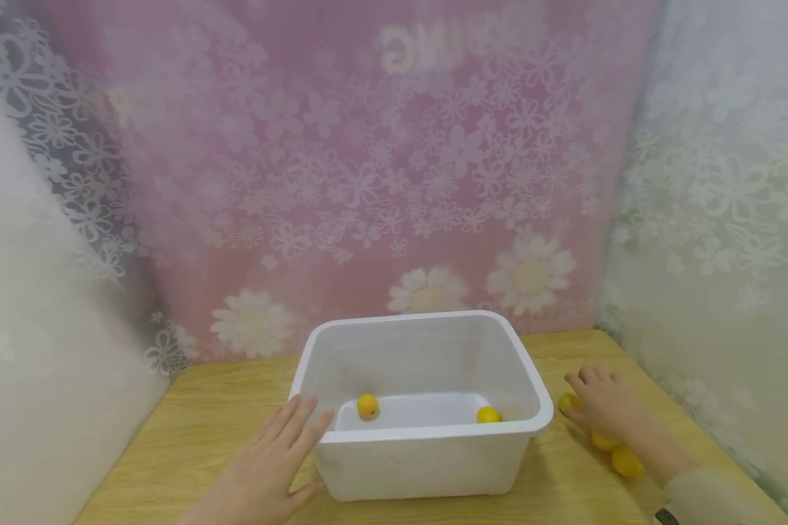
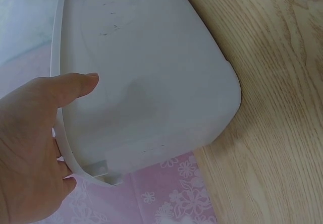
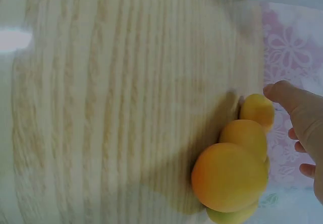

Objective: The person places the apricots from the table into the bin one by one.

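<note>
A white plastic tub [image 1: 420,467] stands on the table, holding an orange [image 1: 368,407] at its left and a yellower one [image 1: 489,415] at its right. My left hand [image 1: 269,456] rests at the tub's near left corner, fingers extended over the rim; its thumb lies outside the wall in the left wrist view. Right of the tub, my right hand [image 1: 607,408] reaches over a cluster of oranges [image 3: 229,176]. Its thumb tip is right at the farthest, a yellow-green fruit [image 1: 569,403], with the other fingers spread beyond it. My palm partly hides the cluster.
The wood-grain table [image 1: 236,408] extends on both sides of the tub. A pink flowered curtain [image 1: 368,182] hangs behind it, and pale flowered sheets [image 1: 729,219] close in the sides. More oranges [image 1: 627,462] lie under my right forearm.
</note>
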Demonstrator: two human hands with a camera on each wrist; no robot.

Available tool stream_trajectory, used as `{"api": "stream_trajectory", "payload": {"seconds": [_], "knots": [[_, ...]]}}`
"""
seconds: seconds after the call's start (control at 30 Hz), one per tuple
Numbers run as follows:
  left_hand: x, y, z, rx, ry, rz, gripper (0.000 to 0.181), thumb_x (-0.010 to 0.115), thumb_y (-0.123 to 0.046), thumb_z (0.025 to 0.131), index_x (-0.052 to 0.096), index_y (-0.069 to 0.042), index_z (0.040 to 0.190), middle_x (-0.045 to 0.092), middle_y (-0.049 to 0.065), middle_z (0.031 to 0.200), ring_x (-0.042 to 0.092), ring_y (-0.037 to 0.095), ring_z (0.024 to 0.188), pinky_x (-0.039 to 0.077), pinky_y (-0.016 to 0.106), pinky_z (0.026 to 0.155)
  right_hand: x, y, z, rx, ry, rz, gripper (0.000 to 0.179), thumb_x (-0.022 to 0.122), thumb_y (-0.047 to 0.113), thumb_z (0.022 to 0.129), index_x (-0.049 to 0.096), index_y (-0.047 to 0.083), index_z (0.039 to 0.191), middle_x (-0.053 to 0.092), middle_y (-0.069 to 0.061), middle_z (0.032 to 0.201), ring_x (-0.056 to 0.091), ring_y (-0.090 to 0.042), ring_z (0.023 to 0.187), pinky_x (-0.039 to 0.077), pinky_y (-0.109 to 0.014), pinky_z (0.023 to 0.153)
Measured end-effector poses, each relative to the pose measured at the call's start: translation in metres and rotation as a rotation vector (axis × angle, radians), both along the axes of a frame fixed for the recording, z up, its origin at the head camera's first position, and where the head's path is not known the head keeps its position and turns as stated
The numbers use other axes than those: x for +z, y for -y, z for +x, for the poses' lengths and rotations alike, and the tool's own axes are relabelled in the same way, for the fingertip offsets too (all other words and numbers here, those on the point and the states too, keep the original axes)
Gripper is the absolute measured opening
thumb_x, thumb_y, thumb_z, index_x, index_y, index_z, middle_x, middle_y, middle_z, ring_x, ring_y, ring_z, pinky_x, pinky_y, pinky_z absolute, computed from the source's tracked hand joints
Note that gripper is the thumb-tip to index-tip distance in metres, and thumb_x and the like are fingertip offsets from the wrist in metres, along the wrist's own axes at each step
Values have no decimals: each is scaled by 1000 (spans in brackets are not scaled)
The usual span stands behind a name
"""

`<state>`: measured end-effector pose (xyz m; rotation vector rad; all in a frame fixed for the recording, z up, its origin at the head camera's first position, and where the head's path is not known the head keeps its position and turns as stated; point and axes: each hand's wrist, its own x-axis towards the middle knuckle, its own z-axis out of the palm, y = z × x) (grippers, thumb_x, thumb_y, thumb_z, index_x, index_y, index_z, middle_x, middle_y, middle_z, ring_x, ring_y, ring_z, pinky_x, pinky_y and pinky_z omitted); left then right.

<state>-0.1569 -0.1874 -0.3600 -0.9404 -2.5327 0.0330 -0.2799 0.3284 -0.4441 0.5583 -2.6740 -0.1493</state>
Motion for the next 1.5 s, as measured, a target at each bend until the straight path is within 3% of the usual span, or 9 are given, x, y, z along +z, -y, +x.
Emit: {"api": "stream_trajectory", "payload": {"seconds": [0.03, 0.07, 0.2, 0.4, 0.57, 0.8, 0.93, 1.13, 1.5], "knots": [[0, 0, 0, 0, -2, -3, 82, 68, -47, 76, 37, -9, 141, 39, 19, 141, 35, 36, 130, 24, 42, 108, -2, 0, 0, -4, 8, 9, 56, 76, 40, 70, 60, 1, 108, 50, -10, 89, 49, -34, 88, 42, -50, 69], [-1, -1, 0, -3, -2, -2, 82, 68, -47, 76, 37, -9, 141, 39, 19, 141, 35, 36, 129, 19, 40, 110, -5, -1, 0, -11, 19, 19, 58, 76, 40, 70, 59, 1, 109, 51, -11, 92, 49, -35, 90, 43, -51, 71], [-2, -1, -1, -12, -6, -3, 82, 68, -47, 75, 38, -8, 140, 39, 18, 141, 36, 36, 129, -10, 21, 109, -14, -1, -1, -47, 85, 47, 62, 77, 41, 68, 58, 0, 111, 53, -15, 96, 49, -38, 95, 41, -56, 77], [-1, -2, 0, -1, 21, 2, 83, 69, -47, 75, 38, -8, 141, 38, 18, 142, 35, 36, 129, -13, 20, 107, -22, -3, -3, -64, 52, 94, 51, 77, 38, 69, 57, 2, 99, 53, -11, 84, 51, -34, 82, 42, -53, 70], [-1, -2, 1, 18, 41, 4, 82, 68, -48, 76, 36, -10, 142, 37, 16, 143, 33, 35, 131, 15, 38, 112, -24, -2, -2, -60, 17, 79, 42, 76, 34, 69, 54, 5, 89, 47, -7, 76, 47, -29, 73, 39, -49, 66], [-1, -2, 1, 3, 10, 11, 83, 70, -48, 74, 38, -10, 141, 40, 16, 141, 34, 35, 130, 24, 42, 107, -24, 0, -3, -57, -11, 47, 39, 77, 32, 66, 52, 6, 83, 42, -4, 72, 43, -25, 69, 36, -43, 61], [0, -2, 0, 4, 29, 4, 83, 69, -47, 75, 37, -9, 141, 39, 17, 141, 34, 36, 130, 33, 49, 100, -21, 1, -5, -70, 8, 23, 35, 73, 33, 67, 53, 7, 79, 43, -4, 71, 45, -26, 70, 38, -45, 61], [1, -2, 0, 18, 82, 1, 81, 68, -46, 77, 36, -8, 142, 37, 18, 142, 32, 37, 131, 33, 51, 101, -1, 4, -9, -76, 18, -36, 33, 72, 34, 69, 53, 8, 76, 45, -4, 71, 49, -28, 67, 41, -48, 59], [1, -1, 0, 11, 28, 9, 83, 70, -46, 75, 37, -9, 141, 39, 16, 141, 34, 36, 130, 33, 49, 101, 55, 12, -8, -23, -11, -63, 39, 76, 33, 70, 58, 4, 88, 55, -12, 84, 54, -36, 80, 44, -54, 66]]}}
